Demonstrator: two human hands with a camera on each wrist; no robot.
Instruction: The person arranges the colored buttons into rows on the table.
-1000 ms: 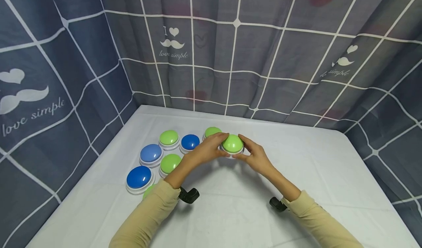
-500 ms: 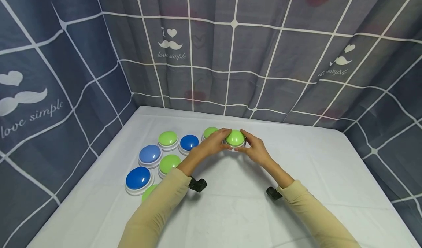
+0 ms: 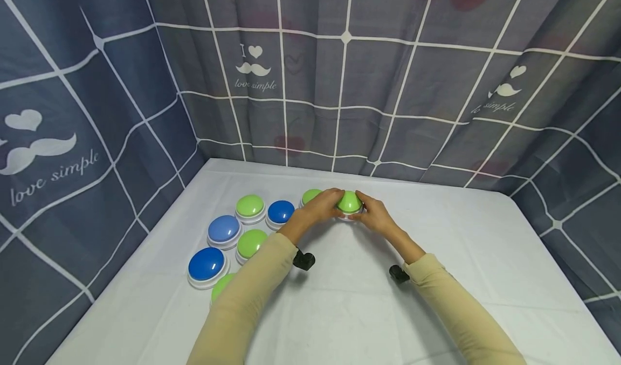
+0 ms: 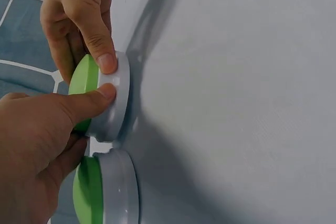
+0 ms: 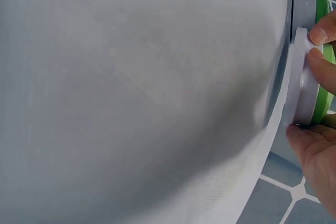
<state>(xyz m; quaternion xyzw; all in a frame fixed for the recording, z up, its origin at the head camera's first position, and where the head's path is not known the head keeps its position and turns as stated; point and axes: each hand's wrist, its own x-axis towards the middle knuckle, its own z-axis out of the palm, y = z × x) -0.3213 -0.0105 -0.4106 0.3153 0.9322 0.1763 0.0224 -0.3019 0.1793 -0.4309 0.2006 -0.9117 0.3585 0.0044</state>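
A green-domed push button (image 3: 349, 202) with a round white base is held between both hands at the far middle of the table. My left hand (image 3: 321, 207) grips it from the left and my right hand (image 3: 379, 218) from the right. Both thumbs press against the white base (image 4: 113, 111) in the left wrist view. The right wrist view shows the base (image 5: 304, 90) tipped slightly relative to the table; whether it touches the cloth is unclear. Just left of it, another green button (image 3: 310, 195) stands partly hidden behind my left hand.
Left on the white table (image 3: 359, 311) stand more buttons: green (image 3: 249, 206), dark blue (image 3: 280, 212), light blue (image 3: 224, 228), green (image 3: 251, 242), dark blue (image 3: 206, 263) and green (image 3: 222, 285), the last partly behind my left sleeve. A grey checked curtain (image 3: 310, 122) borders the table.
Both hands have shifted the held green button slightly to the right and away from me. The left forearm has swung right. The other buttons stay in place.
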